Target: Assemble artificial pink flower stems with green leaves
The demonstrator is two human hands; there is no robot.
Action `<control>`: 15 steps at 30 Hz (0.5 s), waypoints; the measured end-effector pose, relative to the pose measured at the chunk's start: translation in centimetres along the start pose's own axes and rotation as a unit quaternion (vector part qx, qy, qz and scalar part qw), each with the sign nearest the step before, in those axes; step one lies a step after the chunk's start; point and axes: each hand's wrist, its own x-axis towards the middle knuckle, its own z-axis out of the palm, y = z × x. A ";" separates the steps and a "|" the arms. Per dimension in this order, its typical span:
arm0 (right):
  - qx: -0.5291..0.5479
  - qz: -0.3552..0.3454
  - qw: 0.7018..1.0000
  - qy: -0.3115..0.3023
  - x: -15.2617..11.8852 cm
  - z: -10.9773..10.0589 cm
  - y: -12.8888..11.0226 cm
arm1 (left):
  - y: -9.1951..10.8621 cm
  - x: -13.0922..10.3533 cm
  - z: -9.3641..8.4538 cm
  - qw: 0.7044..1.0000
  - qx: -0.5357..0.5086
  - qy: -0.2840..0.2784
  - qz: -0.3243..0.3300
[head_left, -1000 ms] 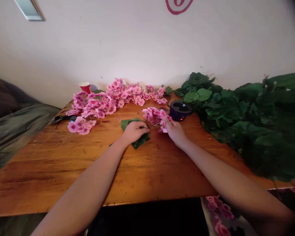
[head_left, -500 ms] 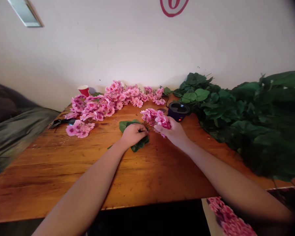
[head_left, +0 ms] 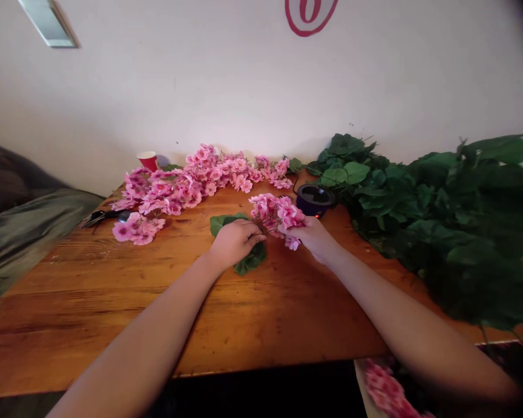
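Observation:
Over the middle of the wooden table, my left hand is closed above a piece of green artificial leaves, its fingers pinched near the leaf centre. The leaves spread out on both sides beneath it. My right hand grips a bunch of pink artificial flowers from the right side. The blossoms face up and to the left, close to my left fingertips. Whether the flower stems touch the leaves is hidden by the left fingers and petals.
A dark pot with a red light stands just behind my right hand. Heaped green leaves cover the table's right side. Pink flowers lie along the back left, near a red paper cup. More pink flowers are below the front edge.
The pink bunch in my right hand has tipped slightly, and its thin stems show less. My left fingers have shifted a little over the leaves. The view has tilted slightly.

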 end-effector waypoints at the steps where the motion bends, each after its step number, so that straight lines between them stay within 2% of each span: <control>1: 0.000 0.005 1.000 0.004 0.0 0.0 -0.2 | 0.1 0.0 0.0 1.000 0.009 0.001 0.000; 4: -0.034 -0.002 0.999 0.021 -0.2 -0.1 -0.9 | 0.6 -0.1 -0.1 0.999 0.054 0.000 0.005; 10: -0.244 -0.055 0.967 0.041 -1.5 -0.1 -2.0 | 2.0 -0.4 -0.3 0.979 0.198 -0.002 0.047; 12: -0.235 -0.046 0.970 0.048 -1.9 0.2 -2.2 | 2.5 -0.4 -0.5 0.973 0.224 0.003 0.055; 15: -0.116 0.006 0.992 0.057 -1.9 0.5 -2.3 | 2.9 -0.5 -0.6 0.975 0.218 0.022 0.046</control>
